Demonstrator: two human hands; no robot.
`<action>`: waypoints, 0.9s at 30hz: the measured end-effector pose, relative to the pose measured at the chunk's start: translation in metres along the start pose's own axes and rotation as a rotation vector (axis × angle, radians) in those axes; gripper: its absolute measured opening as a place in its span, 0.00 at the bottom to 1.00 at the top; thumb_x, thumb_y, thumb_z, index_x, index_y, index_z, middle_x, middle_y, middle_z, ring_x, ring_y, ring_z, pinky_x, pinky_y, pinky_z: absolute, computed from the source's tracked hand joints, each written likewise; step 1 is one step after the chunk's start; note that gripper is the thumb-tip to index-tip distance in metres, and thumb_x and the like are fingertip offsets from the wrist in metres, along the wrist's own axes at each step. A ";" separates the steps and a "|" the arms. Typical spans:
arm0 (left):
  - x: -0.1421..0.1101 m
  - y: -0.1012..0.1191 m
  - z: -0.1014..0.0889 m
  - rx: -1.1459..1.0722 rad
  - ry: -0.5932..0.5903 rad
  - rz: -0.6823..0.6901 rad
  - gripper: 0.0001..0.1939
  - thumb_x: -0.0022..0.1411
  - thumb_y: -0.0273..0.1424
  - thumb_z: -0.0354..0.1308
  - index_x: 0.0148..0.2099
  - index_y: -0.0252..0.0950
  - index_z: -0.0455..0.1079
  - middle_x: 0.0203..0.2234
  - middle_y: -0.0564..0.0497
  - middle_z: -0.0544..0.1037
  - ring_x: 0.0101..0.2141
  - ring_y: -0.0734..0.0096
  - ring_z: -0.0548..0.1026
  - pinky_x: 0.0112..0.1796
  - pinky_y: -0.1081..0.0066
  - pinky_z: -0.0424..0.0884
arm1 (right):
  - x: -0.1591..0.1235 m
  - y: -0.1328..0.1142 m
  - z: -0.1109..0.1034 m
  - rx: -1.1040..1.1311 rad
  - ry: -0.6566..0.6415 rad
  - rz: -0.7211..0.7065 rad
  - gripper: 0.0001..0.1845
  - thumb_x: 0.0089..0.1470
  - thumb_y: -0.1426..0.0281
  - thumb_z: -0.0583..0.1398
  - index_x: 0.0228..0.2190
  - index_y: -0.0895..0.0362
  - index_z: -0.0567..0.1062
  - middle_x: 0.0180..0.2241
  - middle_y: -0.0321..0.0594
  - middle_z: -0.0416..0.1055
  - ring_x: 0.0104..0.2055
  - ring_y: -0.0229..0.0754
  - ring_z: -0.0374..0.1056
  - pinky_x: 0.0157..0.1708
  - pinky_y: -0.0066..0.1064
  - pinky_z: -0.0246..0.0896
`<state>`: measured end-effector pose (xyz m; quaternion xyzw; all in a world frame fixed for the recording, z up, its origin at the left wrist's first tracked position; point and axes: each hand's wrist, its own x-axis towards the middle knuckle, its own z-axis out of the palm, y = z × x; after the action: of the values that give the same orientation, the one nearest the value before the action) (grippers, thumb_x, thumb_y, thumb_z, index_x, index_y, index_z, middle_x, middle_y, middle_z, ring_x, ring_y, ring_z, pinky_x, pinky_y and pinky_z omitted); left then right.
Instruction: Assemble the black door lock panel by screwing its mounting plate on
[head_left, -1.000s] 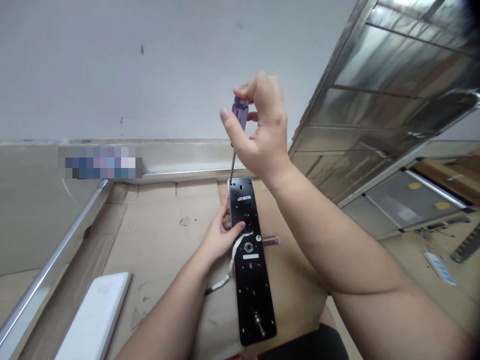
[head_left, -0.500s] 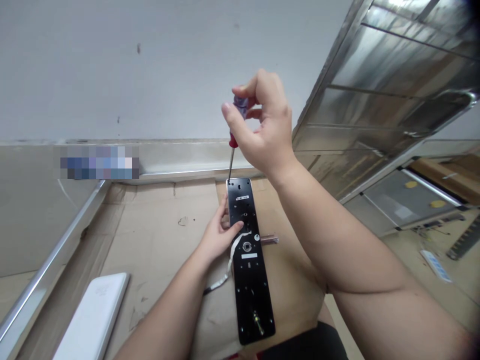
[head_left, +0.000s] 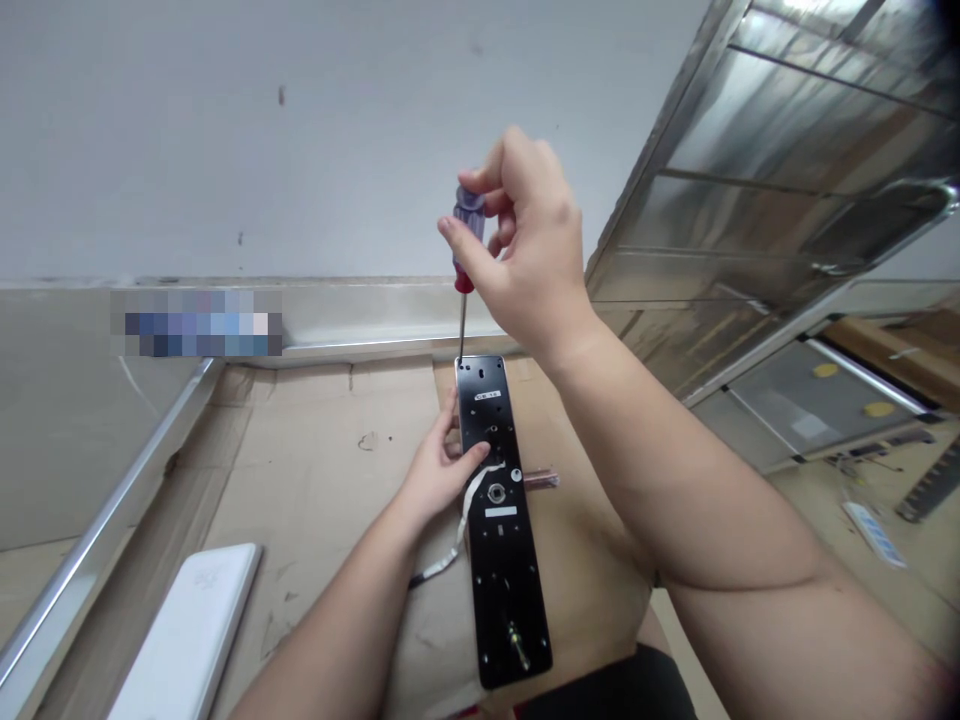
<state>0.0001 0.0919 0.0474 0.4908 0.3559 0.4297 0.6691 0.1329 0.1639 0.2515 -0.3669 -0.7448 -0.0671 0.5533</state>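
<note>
A long black panel (head_left: 501, 560), which looks like the back plate of a door lock, lies lengthwise on the cardboard. My left hand (head_left: 442, 465) grips its left edge, thumb on top and fingers against the side. Pinched between the thumb and fingers of my right hand (head_left: 529, 230) is a screwdriver (head_left: 469, 215) with a clear purple and red handle. It stands nearly upright, its tip at the panel's far left corner; the screw there is too small to make out. A white-wrapped cable (head_left: 463, 520) runs from the panel's middle to the left.
Cardboard (head_left: 322, 440) covers the work surface, with a metal rail (head_left: 112, 510) along its left. A white slab-shaped case (head_left: 187, 630) lies at lower left. A brownish bar (head_left: 541, 479) sticks out from the panel's right side. A power strip (head_left: 874, 535) is on the floor at right.
My right hand's fingers have shifted around the screwdriver handle, which leans less to the right now. The tip stays at the same corner. My left hand and the panel keep their place.
</note>
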 end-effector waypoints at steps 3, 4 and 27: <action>0.001 -0.001 0.000 0.001 0.011 0.000 0.51 0.59 0.32 0.68 0.75 0.52 0.42 0.59 0.42 0.69 0.39 0.65 0.81 0.45 0.58 0.79 | -0.001 -0.004 -0.001 0.022 0.031 -0.031 0.11 0.61 0.58 0.62 0.36 0.49 0.66 0.42 0.42 0.71 0.51 0.46 0.71 0.39 0.34 0.75; 0.001 -0.002 -0.001 -0.001 0.013 0.000 0.51 0.59 0.32 0.68 0.75 0.53 0.42 0.59 0.42 0.69 0.39 0.65 0.81 0.45 0.58 0.79 | -0.001 -0.006 -0.002 0.042 0.020 -0.040 0.11 0.62 0.58 0.60 0.35 0.49 0.65 0.41 0.41 0.71 0.52 0.46 0.71 0.39 0.35 0.74; 0.002 -0.007 -0.002 -0.048 0.002 0.004 0.51 0.58 0.31 0.69 0.74 0.55 0.42 0.63 0.41 0.66 0.41 0.62 0.82 0.45 0.57 0.79 | -0.002 0.003 -0.012 0.063 -0.101 0.001 0.09 0.62 0.65 0.60 0.38 0.52 0.64 0.45 0.40 0.74 0.40 0.38 0.74 0.41 0.30 0.71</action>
<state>0.0005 0.0934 0.0398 0.4750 0.3450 0.4401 0.6795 0.1444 0.1590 0.2531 -0.3523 -0.7733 -0.0248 0.5265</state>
